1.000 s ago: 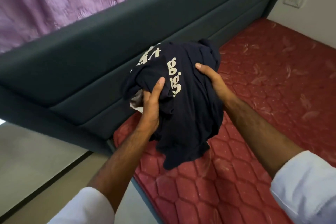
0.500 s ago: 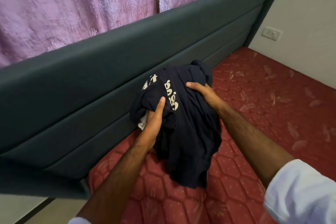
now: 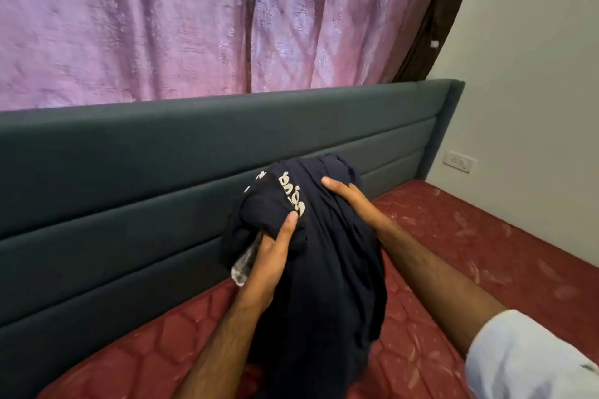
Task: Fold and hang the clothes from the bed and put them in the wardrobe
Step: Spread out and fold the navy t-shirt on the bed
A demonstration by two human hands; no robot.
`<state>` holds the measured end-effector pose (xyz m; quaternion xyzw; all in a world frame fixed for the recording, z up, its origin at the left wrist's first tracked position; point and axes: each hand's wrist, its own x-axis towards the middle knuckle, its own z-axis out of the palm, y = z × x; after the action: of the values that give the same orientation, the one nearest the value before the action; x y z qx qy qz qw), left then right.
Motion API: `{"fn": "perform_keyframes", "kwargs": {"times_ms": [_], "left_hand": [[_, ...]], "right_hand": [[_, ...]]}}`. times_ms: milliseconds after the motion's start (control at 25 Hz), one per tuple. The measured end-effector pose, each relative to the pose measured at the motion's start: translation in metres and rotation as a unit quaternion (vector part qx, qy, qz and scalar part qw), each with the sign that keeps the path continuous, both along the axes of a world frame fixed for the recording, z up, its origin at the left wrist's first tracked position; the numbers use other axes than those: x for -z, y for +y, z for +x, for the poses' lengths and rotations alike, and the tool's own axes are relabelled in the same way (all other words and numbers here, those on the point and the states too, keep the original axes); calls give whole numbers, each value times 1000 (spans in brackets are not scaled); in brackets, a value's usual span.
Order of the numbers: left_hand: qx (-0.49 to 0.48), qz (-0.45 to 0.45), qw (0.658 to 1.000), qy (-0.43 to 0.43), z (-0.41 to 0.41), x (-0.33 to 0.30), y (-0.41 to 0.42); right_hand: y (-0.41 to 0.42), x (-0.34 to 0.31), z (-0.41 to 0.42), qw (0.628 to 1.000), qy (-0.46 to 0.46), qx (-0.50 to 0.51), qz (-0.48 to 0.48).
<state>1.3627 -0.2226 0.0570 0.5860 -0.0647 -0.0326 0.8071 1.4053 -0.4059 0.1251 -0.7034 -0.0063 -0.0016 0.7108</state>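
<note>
clearly the gathering step is in hand: a bunched navy cotton t-shirt with pale printed lettering point(image 3: 311, 256) is held up above the quilted maroon mattress point(image 3: 486, 253), in front of the grey padded headboard point(image 3: 129, 188). the left hand point(image 3: 269, 262) clamps a fold from below, perhaps with a pale scrap too; the right hand point(image 3: 351, 201) grips its top. next, i judge, it needs shaking open and laying flat to fold.

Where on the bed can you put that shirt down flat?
The mattress is bare to the right of the shirt, out to the wall, and also lower left along the headboard. The middle is crowded: left hand and right hand grip the bunched shirt there.
</note>
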Motion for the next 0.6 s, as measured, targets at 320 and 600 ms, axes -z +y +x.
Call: {"fn": "perform_keyframes", "kwargs": {"times_ms": [320, 600], "left_hand": [[-10, -30, 999, -31, -2, 35, -231], [21, -15, 1000, 15, -80, 78, -354]], "right_hand": [[-217, 40, 10, 993, -119, -23, 8], [-340, 63, -94, 985, -166, -22, -37]]}}
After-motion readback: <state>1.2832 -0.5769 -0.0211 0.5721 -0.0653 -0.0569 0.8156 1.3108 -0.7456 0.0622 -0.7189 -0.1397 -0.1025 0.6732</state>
